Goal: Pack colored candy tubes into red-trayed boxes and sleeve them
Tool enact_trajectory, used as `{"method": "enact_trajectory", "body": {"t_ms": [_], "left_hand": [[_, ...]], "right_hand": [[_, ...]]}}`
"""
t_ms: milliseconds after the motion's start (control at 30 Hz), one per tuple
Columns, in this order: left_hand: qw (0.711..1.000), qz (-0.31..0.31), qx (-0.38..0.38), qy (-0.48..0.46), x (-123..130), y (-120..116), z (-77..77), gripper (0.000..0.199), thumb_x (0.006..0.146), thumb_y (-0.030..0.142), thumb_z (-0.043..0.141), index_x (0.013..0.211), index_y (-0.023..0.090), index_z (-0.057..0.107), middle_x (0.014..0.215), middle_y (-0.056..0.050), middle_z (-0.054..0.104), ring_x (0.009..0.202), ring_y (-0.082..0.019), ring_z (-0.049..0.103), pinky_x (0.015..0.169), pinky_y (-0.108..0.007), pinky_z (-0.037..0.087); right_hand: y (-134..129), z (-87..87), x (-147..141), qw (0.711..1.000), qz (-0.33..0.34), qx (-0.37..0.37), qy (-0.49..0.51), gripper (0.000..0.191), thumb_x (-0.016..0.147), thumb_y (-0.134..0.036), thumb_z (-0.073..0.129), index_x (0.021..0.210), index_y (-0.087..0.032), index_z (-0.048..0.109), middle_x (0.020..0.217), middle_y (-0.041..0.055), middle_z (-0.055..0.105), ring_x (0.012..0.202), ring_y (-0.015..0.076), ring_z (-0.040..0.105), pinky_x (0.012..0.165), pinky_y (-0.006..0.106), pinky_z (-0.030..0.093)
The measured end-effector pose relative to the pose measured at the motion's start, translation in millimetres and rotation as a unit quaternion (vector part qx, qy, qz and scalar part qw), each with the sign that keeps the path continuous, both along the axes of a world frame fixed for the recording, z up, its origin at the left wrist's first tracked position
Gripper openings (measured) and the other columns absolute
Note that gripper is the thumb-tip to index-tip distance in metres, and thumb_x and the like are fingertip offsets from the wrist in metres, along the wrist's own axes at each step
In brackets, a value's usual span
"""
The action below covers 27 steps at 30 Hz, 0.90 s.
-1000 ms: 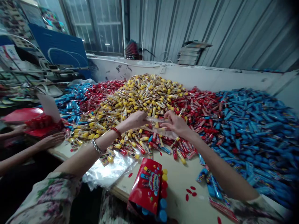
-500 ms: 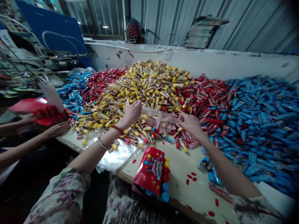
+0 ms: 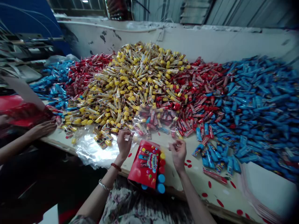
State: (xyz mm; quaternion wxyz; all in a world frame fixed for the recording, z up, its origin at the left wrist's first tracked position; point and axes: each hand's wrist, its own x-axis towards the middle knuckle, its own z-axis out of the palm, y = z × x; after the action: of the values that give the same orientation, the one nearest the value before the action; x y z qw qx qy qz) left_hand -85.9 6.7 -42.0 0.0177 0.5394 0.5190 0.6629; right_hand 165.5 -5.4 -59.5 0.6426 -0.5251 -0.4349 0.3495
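Note:
A clear plastic bag [image 3: 155, 119] is stretched between my two hands, with the tubes behind showing through it. My left hand [image 3: 124, 143], wearing a red bead bracelet and a silver bangle, pinches the bag's left side. At the opposite side my right hand [image 3: 178, 151] pinches it too, fingers closed. Between my hands, nearest the table's front edge, a red printed box [image 3: 145, 165] lies tilted. Yellow, red and blue caps [image 3: 161, 178] stick out of its right side and lower end.
Heaped tubes cover the table: yellow-capped ones [image 3: 140, 74] in the middle, red ones [image 3: 201, 90] beside them, blue ones [image 3: 261, 99] at right. More clear bags [image 3: 95, 152] lie at left. White card sheets [image 3: 268, 186] are stacked at right. A co-worker's hand [image 3: 43, 129] rests at left.
Both hands have come down and nearer to me, drawing the clear bag from over the heap toward the red box. It now looks spread wider. The camera view has tilted downward.

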Motion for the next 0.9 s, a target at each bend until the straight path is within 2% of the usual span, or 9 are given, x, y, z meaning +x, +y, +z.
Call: {"method": "enact_trajectory", "body": {"t_ms": [33,100,200,333,467,567,700,800,900], "left_hand": [[0.999,0.007,-0.025,-0.044,0.8,3.5,-10.6,0.016,0.076,0.03,0.066,0.076,0.019,0.055,0.078,0.0,0.057,0.074,-0.015,0.056,0.069,-0.029,0.046],[0.989,0.023,-0.063,-0.134,1.3,8.8,-21.5,0.021,0.074,0.036,0.068,0.076,0.018,0.056,0.073,0.001,0.056,0.068,-0.013,0.054,0.065,-0.026,0.045],[0.965,0.019,-0.089,-0.247,1.2,9.9,-21.2,0.027,0.071,0.041,0.07,0.075,0.018,0.055,0.069,0.002,0.057,0.061,-0.011,0.053,0.06,-0.024,0.045],[0.949,-0.045,-0.095,-0.297,4.4,6.6,-19.8,0.032,0.068,0.038,0.073,0.066,0.019,0.048,0.069,0.002,0.059,0.065,-0.011,0.056,0.066,-0.024,0.047],[0.94,-0.037,-0.108,-0.322,9.2,7.8,-26.0,0.034,0.062,0.034,0.078,0.069,0.019,0.049,0.072,0.003,0.057,0.068,-0.01,0.054,0.069,-0.024,0.046],[0.935,-0.029,-0.128,-0.329,12.7,9.0,-26.2,0.033,0.061,0.033,0.078,0.077,0.018,0.053,0.072,0.004,0.054,0.066,-0.01,0.052,0.066,-0.023,0.044],[0.945,-0.036,-0.143,-0.291,16.6,8.2,-31.6,0.036,0.062,0.032,0.077,0.088,0.018,0.056,0.082,0.001,0.059,0.076,-0.012,0.057,0.073,-0.025,0.046],[0.959,-0.039,-0.169,-0.222,15.5,7.4,-49.1,0.032,0.067,0.036,0.072,0.09,0.018,0.058,0.083,-0.001,0.061,0.076,-0.014,0.058,0.073,-0.028,0.047],[0.97,-0.047,-0.195,-0.138,11.9,3.2,-68.1,0.022,0.072,0.037,0.067,0.082,0.018,0.061,0.082,-0.003,0.061,0.077,-0.016,0.057,0.073,-0.029,0.046]], "right_hand": [[3.1,-5.8,-3.6,1.0,0.003,-0.009,0.014,0.038,0.071,-0.034,0.07,0.098,-0.021,0.046,0.074,-0.0063,0.052,0.055,0.0086,0.057,0.055,0.024,0.052],[8.2,-11.0,-8.8,1.0,0.001,-0.012,0.026,0.037,0.071,-0.034,0.069,0.098,-0.021,0.046,0.073,-0.0067,0.051,0.055,0.0082,0.056,0.055,0.023,0.051],[8.9,-15.1,-10.8,1.0,-0.006,-0.011,0.009,0.034,0.073,-0.034,0.066,0.097,-0.021,0.047,0.072,-0.0069,0.049,0.054,0.0079,0.054,0.055,0.023,0.049],[3.4,-27.1,-6.1,0.998,-0.013,-0.034,-0.06,0.034,0.072,-0.035,0.065,0.098,-0.02,0.05,0.074,-0.004,0.053,0.06,0.0101,0.054,0.058,0.024,0.048],[4.2,-34.0,-2.2,0.996,0.004,-0.054,-0.065,0.038,0.073,-0.037,0.065,0.102,-0.02,0.047,0.072,-0.0045,0.052,0.06,0.0114,0.054,0.059,0.026,0.047],[8.3,-32.5,-2.6,0.997,0.018,-0.056,-0.044,0.041,0.073,-0.038,0.065,0.104,-0.02,0.045,0.07,-0.0063,0.048,0.058,0.0114,0.052,0.057,0.025,0.047],[12.9,-37.7,-2.5,0.996,0.011,-0.043,-0.079,0.042,0.075,-0.036,0.064,0.109,-0.02,0.045,0.071,-0.0058,0.05,0.061,0.0115,0.053,0.062,0.025,0.047],[14.8,-52.0,0.9,0.991,-0.009,-0.065,-0.117,0.043,0.071,-0.036,0.063,0.108,-0.019,0.048,0.078,-0.0018,0.056,0.066,0.0141,0.057,0.065,0.027,0.048],[12.8,-68.1,5.9,0.982,-0.002,-0.094,-0.161,0.042,0.071,-0.036,0.059,0.108,-0.019,0.05,0.081,0.0013,0.06,0.068,0.0168,0.059,0.066,0.03,0.049]]}}
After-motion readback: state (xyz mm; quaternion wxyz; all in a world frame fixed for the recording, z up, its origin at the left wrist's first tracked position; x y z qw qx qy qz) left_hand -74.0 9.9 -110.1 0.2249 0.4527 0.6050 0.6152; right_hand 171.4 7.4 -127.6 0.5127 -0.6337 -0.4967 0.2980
